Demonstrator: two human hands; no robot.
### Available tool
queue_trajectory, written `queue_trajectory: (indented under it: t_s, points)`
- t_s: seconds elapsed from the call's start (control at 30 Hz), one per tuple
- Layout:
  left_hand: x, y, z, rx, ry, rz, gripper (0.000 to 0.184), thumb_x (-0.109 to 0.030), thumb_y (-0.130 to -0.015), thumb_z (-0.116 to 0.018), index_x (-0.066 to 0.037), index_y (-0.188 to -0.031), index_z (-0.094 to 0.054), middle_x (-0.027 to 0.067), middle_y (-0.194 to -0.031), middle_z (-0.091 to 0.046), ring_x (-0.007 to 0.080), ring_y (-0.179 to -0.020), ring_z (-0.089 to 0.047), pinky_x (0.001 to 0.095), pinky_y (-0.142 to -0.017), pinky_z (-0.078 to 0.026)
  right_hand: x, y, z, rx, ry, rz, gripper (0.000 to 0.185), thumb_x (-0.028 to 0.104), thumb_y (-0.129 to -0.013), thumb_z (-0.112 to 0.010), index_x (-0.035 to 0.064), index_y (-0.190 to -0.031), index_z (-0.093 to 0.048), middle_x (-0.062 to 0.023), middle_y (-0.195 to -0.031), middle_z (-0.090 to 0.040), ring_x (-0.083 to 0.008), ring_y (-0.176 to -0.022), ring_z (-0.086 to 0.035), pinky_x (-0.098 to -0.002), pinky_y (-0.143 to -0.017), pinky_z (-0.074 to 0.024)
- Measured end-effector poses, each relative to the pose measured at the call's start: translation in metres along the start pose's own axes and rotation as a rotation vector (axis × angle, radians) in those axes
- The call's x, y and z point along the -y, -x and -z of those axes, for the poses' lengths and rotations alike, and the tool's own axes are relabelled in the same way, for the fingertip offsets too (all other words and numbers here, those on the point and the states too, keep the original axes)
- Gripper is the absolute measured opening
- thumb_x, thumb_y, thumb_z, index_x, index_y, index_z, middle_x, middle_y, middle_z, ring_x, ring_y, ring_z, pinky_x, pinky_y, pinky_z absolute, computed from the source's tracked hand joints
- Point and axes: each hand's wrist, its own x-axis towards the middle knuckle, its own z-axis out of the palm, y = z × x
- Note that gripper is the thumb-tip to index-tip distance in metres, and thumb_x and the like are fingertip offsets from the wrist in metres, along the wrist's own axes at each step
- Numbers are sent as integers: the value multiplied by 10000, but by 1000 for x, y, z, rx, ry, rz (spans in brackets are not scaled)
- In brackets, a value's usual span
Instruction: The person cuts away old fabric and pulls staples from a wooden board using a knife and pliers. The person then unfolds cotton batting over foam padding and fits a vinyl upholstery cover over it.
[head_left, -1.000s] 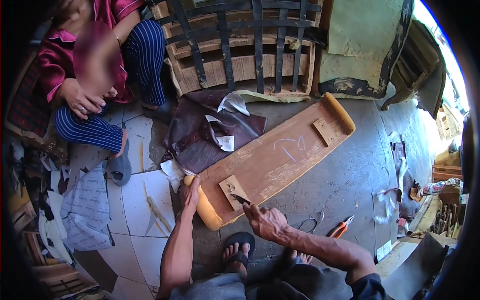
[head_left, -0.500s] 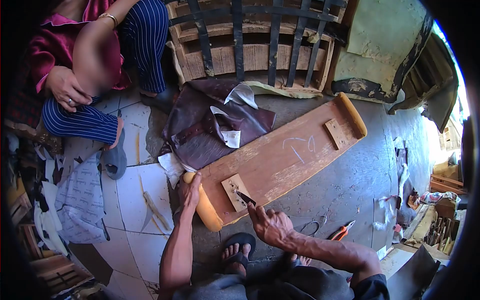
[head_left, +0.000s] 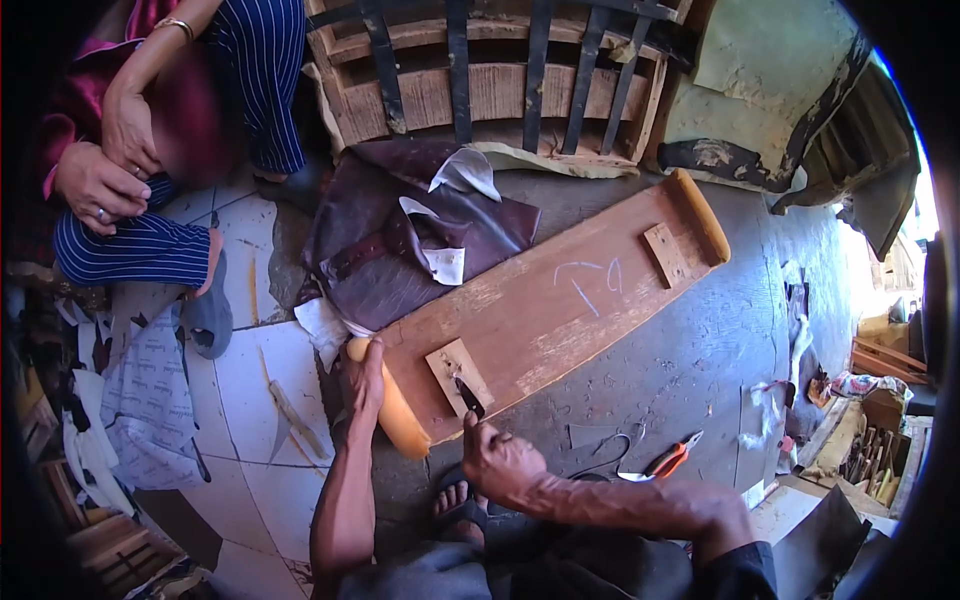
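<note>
Right hand (head_left: 503,463): curled into a fist around the grip of one dark, slender pointed tool (head_left: 469,396); most of the grip hidden in the palm. Tool tip meets the face of a pale wood block (head_left: 444,365). Left hand (head_left: 364,390): against the board's left end, thumb side uppermost; fingers partly hidden, so closure cannot be told.

Board (head_left: 525,330): one, long, rectangular, reddish-brown wood, surface scuffed; lies slantwise on the floor (head_left: 690,370), near left corner toward the wearer. Pale chalk-like marks right of its middle. Two rounded yellow-orange padded rolls, one per short end. Blocks on the face: two, flat, rectangular; one by the left end, the second (head_left: 663,256) by the right end.

Beyond the board's far long edge: one crumpled maroon sheet (head_left: 370,245), leather-like, creased, with white patches. Behind it, one wooden frame (head_left: 490,95), five dark upright straps counted.

Off the near long edge, on the floor: one pair of pliers (head_left: 672,458), orange handles. At the far left, a seated person, striped trousers, two hands (head_left: 103,185) together, nothing seen in them.
</note>
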Motion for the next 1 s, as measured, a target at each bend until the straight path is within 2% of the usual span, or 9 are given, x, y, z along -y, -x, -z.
queue_trajectory:
  t_s: [0.03,0.07,0.17,0.27,0.33,0.53,0.73,0.87,1.0]
  points:
    - [-10,2,-1,-33,-40,7,617,-492,-872,-626,16,-1215,-555,206,-1144,-627,333,-1050,-612,428,-902,-469,4,4,-61,14,-249,-142,504,68,-861,-555,-124,-1320,-474,-231,-880,-596,-374,-640,-672,-464,-502,-561]
    - [-16,4,0,-68,-79,14,618,-490,-871,-628,26,-1196,-533,219,-1102,-644,345,-1031,-629,434,-883,-481,1,9,-60,1,-245,-140,504,68,-861,-555,-124,-1320,-474,-231,-880,-596,-374,-640,-672,-464,-502,-561]
    - [-3,-5,0,-71,22,-171,578,-484,-913,-607,12,-1205,-553,188,-1112,-651,317,-1027,-621,425,-900,-475,-26,16,-55,-370,-429,-42,608,111,-813,-650,108,-1402,-501,-180,-1036,-636,-346,-660,-673,-462,-512,-559]
    - [21,-10,8,39,17,-208,673,-566,-871,-625,15,-1206,-575,184,-1170,-632,327,-1100,-597,417,-944,-454,-35,17,-20,-234,-394,-74,612,123,-816,-649,120,-1411,-506,-172,-1052,-655,-367,-678,-678,-463,-531,-566]
    - [-6,0,-1,-58,32,-121,632,-475,-901,-636,31,-1267,-536,178,-1163,-628,307,-1049,-601,398,-929,-463,-40,15,-24,-187,-300,-83,597,126,-850,-615,146,-1435,-502,-189,-1000,-677,-384,-771,-694,-491,-645,-581]
    - [7,-5,2,-26,32,-104,651,-492,-847,-645,15,-1244,-547,202,-1176,-624,324,-1082,-603,417,-935,-457,-54,-23,-61,-376,-1121,-132,574,125,-861,-589,122,-1430,-508,-219,-984,-686,-411,-836,-690,-476,-762,-569]
    - [-2,-6,2,-52,-11,-74,688,-500,-826,-662,31,-1249,-548,212,-1156,-640,339,-1066,-621,420,-937,-470,-33,21,-14,-202,-277,-214,609,155,-859,-608,65,-1442,-452,-184,-976,-686,-397,-726,-688,-492,-614,-570]
    - [-13,5,6,-24,23,-74,683,-509,-829,-657,22,-1245,-543,209,-1161,-639,345,-1061,-627,430,-926,-476,-34,18,-10,-146,-79,-49,599,131,-870,-549,-53,-1424,-419,-214,-1041,-638,-353,-788,-712,-467,-555,-568]
    - [4,-5,-3,-47,64,-85,681,-523,-837,-648,8,-1246,-529,213,-1176,-630,358,-1059,-633,437,-914,-481,-32,16,-29,-110,188,-18,619,99,-860,-539,-54,-1444,-403,-188,-1035,-616,-294,-767,-716,-442,-552,-568]
